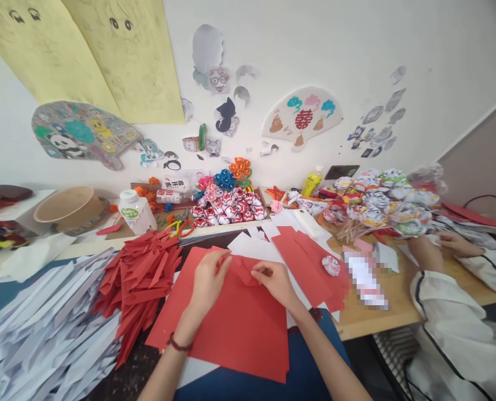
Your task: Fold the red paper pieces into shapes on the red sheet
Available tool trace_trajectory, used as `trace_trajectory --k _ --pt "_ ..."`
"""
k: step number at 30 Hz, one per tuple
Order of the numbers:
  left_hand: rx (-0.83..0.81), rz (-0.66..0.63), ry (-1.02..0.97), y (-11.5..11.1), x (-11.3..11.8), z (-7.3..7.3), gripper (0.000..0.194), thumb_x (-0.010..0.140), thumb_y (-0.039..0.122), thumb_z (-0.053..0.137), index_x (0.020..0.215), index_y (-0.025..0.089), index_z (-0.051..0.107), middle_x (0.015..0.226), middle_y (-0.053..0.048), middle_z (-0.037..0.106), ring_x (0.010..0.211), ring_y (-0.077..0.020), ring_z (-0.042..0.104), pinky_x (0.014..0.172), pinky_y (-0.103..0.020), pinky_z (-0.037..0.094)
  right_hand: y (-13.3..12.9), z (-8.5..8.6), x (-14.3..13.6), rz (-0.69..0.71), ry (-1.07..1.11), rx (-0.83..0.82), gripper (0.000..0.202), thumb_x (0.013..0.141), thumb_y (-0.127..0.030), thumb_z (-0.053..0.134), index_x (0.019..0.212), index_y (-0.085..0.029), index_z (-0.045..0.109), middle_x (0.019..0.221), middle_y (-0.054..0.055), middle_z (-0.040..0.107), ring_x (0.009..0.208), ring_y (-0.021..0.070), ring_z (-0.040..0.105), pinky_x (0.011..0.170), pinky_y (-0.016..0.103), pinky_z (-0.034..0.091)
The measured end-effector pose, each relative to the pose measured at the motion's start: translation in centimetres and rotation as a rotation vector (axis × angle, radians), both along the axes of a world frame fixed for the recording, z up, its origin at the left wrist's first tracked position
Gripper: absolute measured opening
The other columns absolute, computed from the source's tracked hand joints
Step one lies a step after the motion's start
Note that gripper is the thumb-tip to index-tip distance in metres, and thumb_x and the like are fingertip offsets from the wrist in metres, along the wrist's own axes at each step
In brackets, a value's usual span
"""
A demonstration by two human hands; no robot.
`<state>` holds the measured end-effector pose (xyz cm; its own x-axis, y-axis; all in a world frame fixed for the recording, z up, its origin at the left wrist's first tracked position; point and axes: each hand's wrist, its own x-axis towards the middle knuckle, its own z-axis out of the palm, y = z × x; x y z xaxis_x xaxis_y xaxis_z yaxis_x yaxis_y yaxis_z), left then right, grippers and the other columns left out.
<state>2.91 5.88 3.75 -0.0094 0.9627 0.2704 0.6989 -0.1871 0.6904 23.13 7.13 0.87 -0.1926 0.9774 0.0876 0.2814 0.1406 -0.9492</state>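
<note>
A small folded piece of red paper point(244, 272) is between my hands, above larger red sheets point(239, 328) that lie stacked at a slant in front of me. My right hand point(276, 281) pinches its right side between thumb and fingertips. At its left end is my left hand point(209, 278), thumb and index finger curled in on the paper. Red on red makes the exact folds hard to make out. Left of the sheets lie a heap of folded red strips point(143, 278) and a larger heap of folded white strips point(59, 328).
Behind the sheets are red-and-white paper flowers point(231, 207), orange-handled scissors point(185, 227) and a white bottle point(137, 213). More red sheets point(301, 264) lie to the right. Paper bouquets point(381, 200) stand near a co-worker's hands point(427, 253) and white sleeves at far right.
</note>
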Motion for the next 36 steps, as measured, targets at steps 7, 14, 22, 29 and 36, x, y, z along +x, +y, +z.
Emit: trace_trajectory --k 7,14,22,29,36 --pt "-0.062 0.033 -0.122 -2.4 1.9 -1.2 0.026 0.091 0.041 0.049 0.096 0.021 0.065 0.087 -0.003 0.07 0.066 -0.0148 0.06 0.063 -0.025 0.044 -1.7 -0.3 -2.5 0.023 0.478 -0.307 0.035 0.076 -0.05 0.073 0.084 -0.016 0.066 0.074 0.005 0.068 0.067 0.02 0.067 0.069 0.033 0.054" --pt "-0.227 -0.037 -0.076 -1.7 -0.4 -1.4 0.021 0.087 0.033 0.055 0.072 0.019 0.063 0.063 0.001 0.063 0.059 -0.0136 0.055 0.06 -0.024 0.038 -1.4 -0.5 -1.1 -0.02 0.305 -0.223 0.045 0.076 -0.042 0.074 0.113 -0.019 0.061 0.093 0.005 0.068 0.086 0.0189 0.066 0.082 0.033 0.052" --pt "-0.215 -0.142 0.082 -2.4 -1.2 -2.5 0.01 0.086 0.022 0.057 0.083 0.02 0.067 0.081 -0.003 0.07 0.071 -0.0166 0.062 0.065 -0.025 0.042 -0.5 0.2 0.6 0.136 -0.18 -0.034 0.015 0.081 -0.03 0.067 0.074 -0.018 0.067 0.071 0.001 0.065 0.064 0.0148 0.057 0.061 0.026 0.045" --pt "-0.116 -0.204 0.074 -2.9 -1.1 -3.0 0.019 0.088 0.012 0.05 0.096 0.021 0.065 0.093 -0.005 0.066 0.085 -0.0176 0.062 0.075 -0.028 0.048 -0.7 -0.3 0.1 0.16 -0.309 0.084 0.009 0.078 -0.011 0.065 0.083 -0.019 0.065 0.085 0.001 0.061 0.075 0.0139 0.058 0.068 0.025 0.045" --pt "-0.107 -0.222 0.159 -2.4 -1.2 -3.0 0.022 0.089 0.011 0.048 0.094 0.021 0.066 0.09 -0.005 0.064 0.085 -0.0177 0.06 0.073 -0.027 0.047 0.1 -0.4 -0.3 0.211 -0.326 0.105 0.013 0.079 -0.005 0.064 0.075 -0.018 0.064 0.078 -0.001 0.059 0.067 0.0118 0.055 0.061 0.023 0.042"
